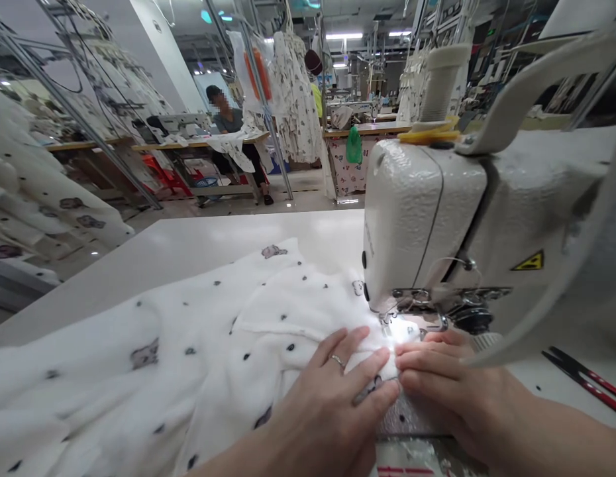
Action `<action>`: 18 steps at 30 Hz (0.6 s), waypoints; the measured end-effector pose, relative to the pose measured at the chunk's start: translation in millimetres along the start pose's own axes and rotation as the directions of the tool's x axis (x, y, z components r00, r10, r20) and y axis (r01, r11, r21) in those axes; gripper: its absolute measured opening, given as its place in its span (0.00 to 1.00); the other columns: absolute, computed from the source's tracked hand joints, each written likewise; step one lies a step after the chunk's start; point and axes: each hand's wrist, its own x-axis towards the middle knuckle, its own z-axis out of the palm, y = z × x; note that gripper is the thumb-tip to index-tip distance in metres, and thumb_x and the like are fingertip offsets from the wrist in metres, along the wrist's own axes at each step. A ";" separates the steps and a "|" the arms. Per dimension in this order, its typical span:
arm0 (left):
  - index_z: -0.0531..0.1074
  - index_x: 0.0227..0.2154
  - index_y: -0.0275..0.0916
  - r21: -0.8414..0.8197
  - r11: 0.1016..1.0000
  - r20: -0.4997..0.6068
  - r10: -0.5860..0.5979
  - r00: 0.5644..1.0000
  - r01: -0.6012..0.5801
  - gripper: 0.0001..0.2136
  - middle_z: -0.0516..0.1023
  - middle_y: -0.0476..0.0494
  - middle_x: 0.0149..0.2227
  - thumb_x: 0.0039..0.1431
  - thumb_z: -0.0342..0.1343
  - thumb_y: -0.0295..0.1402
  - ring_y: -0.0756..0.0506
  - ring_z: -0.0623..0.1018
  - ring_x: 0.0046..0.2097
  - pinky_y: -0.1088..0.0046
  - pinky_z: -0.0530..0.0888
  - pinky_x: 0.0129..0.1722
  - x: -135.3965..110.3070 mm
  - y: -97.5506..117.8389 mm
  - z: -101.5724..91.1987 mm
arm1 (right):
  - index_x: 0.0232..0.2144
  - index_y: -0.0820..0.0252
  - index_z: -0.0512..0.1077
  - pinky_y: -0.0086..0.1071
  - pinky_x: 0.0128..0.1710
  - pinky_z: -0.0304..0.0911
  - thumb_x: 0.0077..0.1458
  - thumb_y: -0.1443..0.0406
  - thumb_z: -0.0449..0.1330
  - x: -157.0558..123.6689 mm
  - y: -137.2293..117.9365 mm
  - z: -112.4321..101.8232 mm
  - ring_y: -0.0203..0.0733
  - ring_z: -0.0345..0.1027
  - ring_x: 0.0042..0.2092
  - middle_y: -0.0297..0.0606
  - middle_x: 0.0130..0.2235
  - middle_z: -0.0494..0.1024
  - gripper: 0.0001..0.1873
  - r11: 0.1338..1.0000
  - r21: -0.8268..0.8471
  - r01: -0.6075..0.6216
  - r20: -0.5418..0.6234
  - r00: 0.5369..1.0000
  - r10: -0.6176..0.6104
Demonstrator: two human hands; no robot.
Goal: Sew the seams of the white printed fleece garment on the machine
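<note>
Sewing looks partway: patterned white fabric (pixel 189 351) spreads left from the sewing machine (pixel 412 212); finished stitching is unclear. The left hand (pixel 332 397) lies open on it; whether the right hand (pixel 462 384) pinches, I cannot tell.

2 hands (pixel 332 397) (pixel 462 384), 1 ring (pixel 338 361), 1 warning sticker (pixel 528 261), 1 green bag (pixel 354 146).

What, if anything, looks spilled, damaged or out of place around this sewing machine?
Nothing stands out as spilled or damaged. The white printed fabric lies in loose folds, and a red-and-black tool rests beside the sewing machine; neither looks odd.
</note>
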 end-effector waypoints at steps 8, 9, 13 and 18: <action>0.67 0.44 0.40 0.008 0.996 -0.092 -0.092 0.992 0.093 0.18 0.68 0.41 0.49 0.47 0.48 0.29 0.34 0.64 0.52 0.42 0.52 0.51 2.5 -0.9 3.0 | 0.32 0.60 0.70 0.37 0.38 0.66 0.52 0.75 0.49 -3.3 6.2 4.7 0.43 0.67 0.40 0.39 0.36 0.75 0.12 0.997 -0.030 -0.070 -0.081 0.994 0.068; 0.68 0.43 0.40 0.013 0.995 -0.096 -0.095 0.991 0.097 0.17 0.69 0.42 0.49 0.48 0.48 0.30 0.34 0.65 0.51 0.42 0.52 0.50 3.3 -0.9 1.2 | 0.32 0.61 0.71 0.37 0.37 0.66 0.52 0.74 0.49 -3.6 7.9 6.0 0.43 0.68 0.39 0.40 0.36 0.75 0.12 0.997 -0.042 -0.070 -0.103 0.992 0.066; 0.68 0.43 0.40 0.037 0.991 -0.046 -0.130 0.990 0.132 0.16 0.70 0.41 0.47 0.49 0.49 0.28 0.36 0.68 0.48 0.43 0.54 0.50 7.2 -2.6 -5.4 | 0.33 0.62 0.71 0.39 0.38 0.66 0.52 0.73 0.51 -5.8 15.9 12.2 0.45 0.68 0.41 0.42 0.37 0.75 0.10 0.992 -0.125 -0.034 -0.129 0.991 0.017; 0.70 0.41 0.42 0.039 0.986 0.024 -0.165 0.986 0.164 0.14 0.70 0.44 0.47 0.51 0.49 0.28 0.39 0.68 0.47 0.46 0.53 0.52 15.1 -10.3 -9.6 | 0.32 0.59 0.73 0.37 0.36 0.66 0.56 0.69 0.49 -1.1 18.9 12.8 0.44 0.70 0.38 0.41 0.36 0.76 0.13 0.978 -0.182 -0.097 -0.123 0.990 0.075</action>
